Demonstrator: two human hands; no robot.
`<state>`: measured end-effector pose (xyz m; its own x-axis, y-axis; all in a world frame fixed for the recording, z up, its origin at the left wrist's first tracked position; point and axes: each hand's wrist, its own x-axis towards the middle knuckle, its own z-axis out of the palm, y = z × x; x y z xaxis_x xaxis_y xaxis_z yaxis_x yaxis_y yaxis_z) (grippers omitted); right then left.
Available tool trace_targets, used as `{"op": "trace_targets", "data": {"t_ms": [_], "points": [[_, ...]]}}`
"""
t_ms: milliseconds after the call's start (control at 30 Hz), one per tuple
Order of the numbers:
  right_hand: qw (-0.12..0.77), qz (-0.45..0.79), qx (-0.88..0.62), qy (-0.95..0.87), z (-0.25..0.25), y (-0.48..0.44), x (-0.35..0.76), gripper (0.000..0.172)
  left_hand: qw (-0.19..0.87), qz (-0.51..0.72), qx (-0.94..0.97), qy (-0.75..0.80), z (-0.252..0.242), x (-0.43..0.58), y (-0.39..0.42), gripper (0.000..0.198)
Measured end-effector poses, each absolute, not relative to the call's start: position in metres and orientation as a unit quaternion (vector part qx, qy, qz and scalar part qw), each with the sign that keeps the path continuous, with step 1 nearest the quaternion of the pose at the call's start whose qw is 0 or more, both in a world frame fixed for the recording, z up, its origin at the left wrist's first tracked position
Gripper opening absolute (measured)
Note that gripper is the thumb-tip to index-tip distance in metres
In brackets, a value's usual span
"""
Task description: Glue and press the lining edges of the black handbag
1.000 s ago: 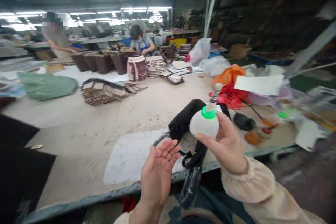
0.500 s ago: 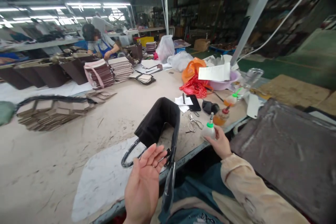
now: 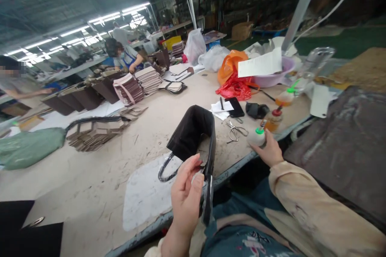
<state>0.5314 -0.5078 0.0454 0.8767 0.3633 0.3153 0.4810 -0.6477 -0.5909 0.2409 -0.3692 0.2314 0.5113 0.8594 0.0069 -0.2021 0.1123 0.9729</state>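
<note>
My right hand has its fingers around a small white bottle with a green collar, at the table's front edge. An amber bottle with a red top stands just behind it. My left hand is raised in front of the black bag piece, fingers apart and slightly curled, with nothing in it. The black piece stands on the table as a curved band, a dark handle loop at its left. Scissors lie between the piece and the white bottle.
A black phone, red plastic bag and purple basin are behind. Stacked brown pieces lie left, a green bag beyond. Black sheets lie near left. Two people work across and at far left.
The view has swung left, bringing the black sheets and another person into sight. My left hand has turned from palm up to sideways, its fingers more curled. My right hand remains on the white bottle.
</note>
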Motion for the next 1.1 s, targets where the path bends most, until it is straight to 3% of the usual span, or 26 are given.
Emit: {"op": "trace_targets", "data": {"t_ms": [133, 267, 433, 533, 767, 967, 1100], "points": [[0.381, -0.134, -0.883, -0.239, 0.051, -0.513, 0.522, 0.088, 0.570, 0.398, 0.655, 0.296, 0.235, 0.237, -0.367, 0.039], [0.439, -0.212, -0.840, -0.238, 0.069, -0.522, 0.488, 0.062, 0.454, 0.367, 0.776, 0.238, 0.230, 0.231, -0.357, 0.045], [0.496, -0.091, -0.774, -0.382, 0.101, -0.514, 0.433, 0.047, 0.370, 0.328, 0.848, 0.191, 0.229, 0.230, -0.346, 0.052], [0.489, -0.056, -0.739, -0.460, 0.123, -0.499, 0.416, 0.046, 0.334, 0.311, 0.871, 0.181, 0.231, 0.231, -0.343, 0.053], [0.431, -0.105, -0.685, -0.578, 0.182, -0.453, 0.414, 0.049, 0.257, 0.273, 0.911, 0.172, 0.240, 0.230, -0.336, 0.049], [0.349, -0.086, -0.587, -0.726, 0.215, -0.414, 0.431, 0.037, 0.066, 0.275, 0.957, 0.059, 0.249, 0.224, -0.326, 0.056], [0.315, -0.068, -0.563, -0.761, 0.222, -0.398, 0.445, 0.026, 0.045, 0.278, 0.957, 0.064, 0.250, 0.221, -0.323, 0.054]]}}
